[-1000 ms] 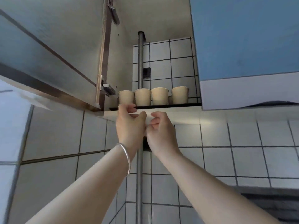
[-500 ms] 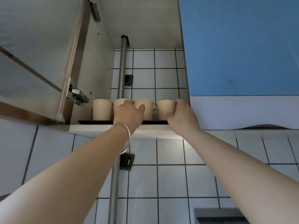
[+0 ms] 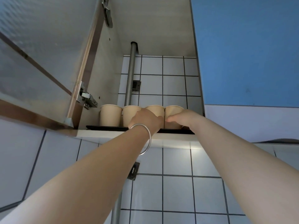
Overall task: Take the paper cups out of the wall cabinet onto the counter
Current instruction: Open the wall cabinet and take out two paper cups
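Several beige paper cups stand in a row on a black tray [image 3: 105,127] on the bottom shelf of the open wall cabinet. The leftmost cup [image 3: 110,116] stands free. My left hand [image 3: 144,118], with a silver bangle on the wrist, reaches between the second cup [image 3: 129,113] and the third cup [image 3: 155,110], its thumb against the third cup. My right hand [image 3: 183,118] curls around the front of the rightmost cup [image 3: 173,110]. All cups stand on the tray. The fingertips are hidden behind the cups.
The cabinet door [image 3: 40,62] hangs open at the left, with a metal hinge [image 3: 87,98] just left of the cups. A grey pipe [image 3: 131,75] runs up the tiled back wall. A shut blue cabinet door [image 3: 242,54] borders the right side.
Both hands rose from the cabinet's lower edge up to the cups. The right hand has wrapped further around the rightmost cup, and the view has tilted upward.
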Demonstrator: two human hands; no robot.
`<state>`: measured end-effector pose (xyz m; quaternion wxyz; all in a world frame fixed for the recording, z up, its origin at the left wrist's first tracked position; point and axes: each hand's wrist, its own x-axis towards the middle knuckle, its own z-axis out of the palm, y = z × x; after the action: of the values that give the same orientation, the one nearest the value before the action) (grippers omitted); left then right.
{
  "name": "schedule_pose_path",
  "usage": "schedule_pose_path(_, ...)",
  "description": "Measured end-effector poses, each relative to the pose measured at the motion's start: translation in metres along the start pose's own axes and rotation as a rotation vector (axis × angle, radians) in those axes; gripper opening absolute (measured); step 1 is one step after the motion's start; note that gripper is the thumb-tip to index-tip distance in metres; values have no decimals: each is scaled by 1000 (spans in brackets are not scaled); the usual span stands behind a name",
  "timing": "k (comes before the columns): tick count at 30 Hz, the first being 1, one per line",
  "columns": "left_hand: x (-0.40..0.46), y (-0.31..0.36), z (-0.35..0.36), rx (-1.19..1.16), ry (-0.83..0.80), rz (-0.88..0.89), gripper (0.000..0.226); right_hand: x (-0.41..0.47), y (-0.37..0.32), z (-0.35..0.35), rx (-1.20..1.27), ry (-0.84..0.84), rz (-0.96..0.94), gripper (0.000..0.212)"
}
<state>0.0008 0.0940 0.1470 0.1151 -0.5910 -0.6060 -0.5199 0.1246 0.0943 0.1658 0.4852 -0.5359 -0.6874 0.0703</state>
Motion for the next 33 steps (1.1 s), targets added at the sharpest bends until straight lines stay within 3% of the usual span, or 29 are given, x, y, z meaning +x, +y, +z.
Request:
schedule_pose_path(5, 1, 2, 1, -140, 31, -21, 58, 5, 3, 0, 88, 56, -19, 57)
schedule_pose_path(8, -1, 4, 0, -206, 81, -21, 72, 4, 3, -1, 228, 82, -19, 65)
schedule_pose_path(11, -6, 8, -12, -304, 164, 26, 71, 1, -2, -5, 416, 89, -77, 72)
schedule_pose_path(15, -18, 12, -36, -439, 245, 69, 75, -17, -15, -14, 577, 96, -193, 34)
schedule_pose_path(16, -22, 12, -42, -487, 252, 63, 75, -25, -16, -13, 621, 87, -211, 32)
schedule_pose_path(19, -48, 6, -58, -560, 218, 56, 73, -53, -14, -4, 741, 26, -222, 49)
schedule_pose_path(25, -109, -26, -68, -603, 186, -50, 50, -114, -1, 29, 1067, -113, -183, 42)
schedule_pose_path(30, -169, -50, -82, -590, 280, -138, 60, -171, 6, 69, 1212, -224, -116, 55)
schedule_pose_path(33, -211, -69, -87, -553, 333, -215, 61, -207, 14, 94, 1296, -295, -54, 37)
